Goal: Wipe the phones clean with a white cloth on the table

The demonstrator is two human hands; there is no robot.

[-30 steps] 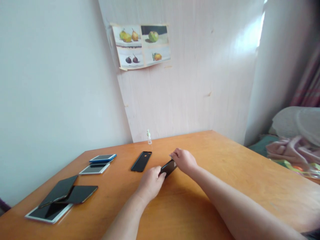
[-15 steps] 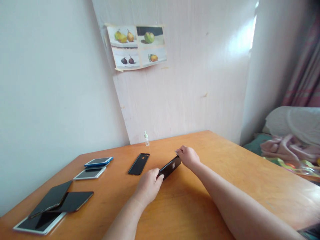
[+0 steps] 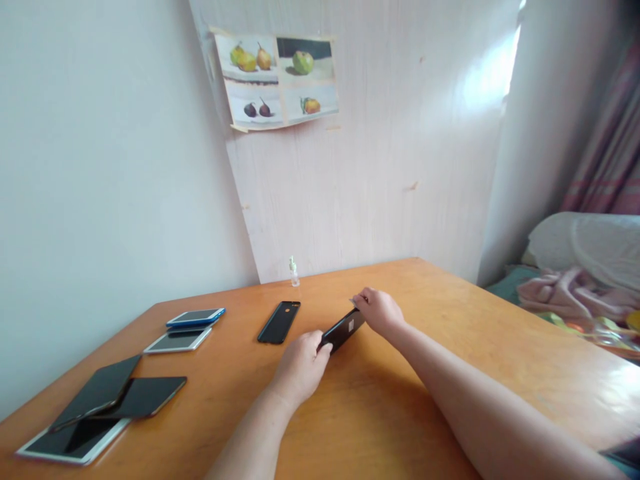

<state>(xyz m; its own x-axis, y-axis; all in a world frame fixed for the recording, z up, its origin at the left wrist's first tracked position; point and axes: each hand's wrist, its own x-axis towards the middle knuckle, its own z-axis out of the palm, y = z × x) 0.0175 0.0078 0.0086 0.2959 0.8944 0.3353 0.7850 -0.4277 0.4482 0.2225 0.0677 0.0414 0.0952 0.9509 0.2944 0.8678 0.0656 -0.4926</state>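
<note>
A black phone point(image 3: 343, 331) is tilted up on its long edge above the table, with a small pale label on the side toward me. My left hand point(image 3: 304, 363) grips its near left end, thumb on the front side. At the far right end my right hand point(image 3: 379, 310) is closed, its fingers bent over the corner; a small light-coloured bit shows at the fingertips, too small to name. Left of the phone lies a black phone case point(image 3: 279, 323), open side up, with a round hole near its top.
At the left of the wooden table point(image 3: 400, 413) lie a blue-edged phone point(image 3: 195, 317) over a white one point(image 3: 177, 341), and dark tablets point(image 3: 150, 397) stacked on a white-framed tablet point(image 3: 75, 443). A small clear bottle point(image 3: 294, 274) stands at the back edge, near the wall.
The view has shifted slightly, so the table things sit a little higher. Both hands keep their hold on the phone, with hardly any movement.
</note>
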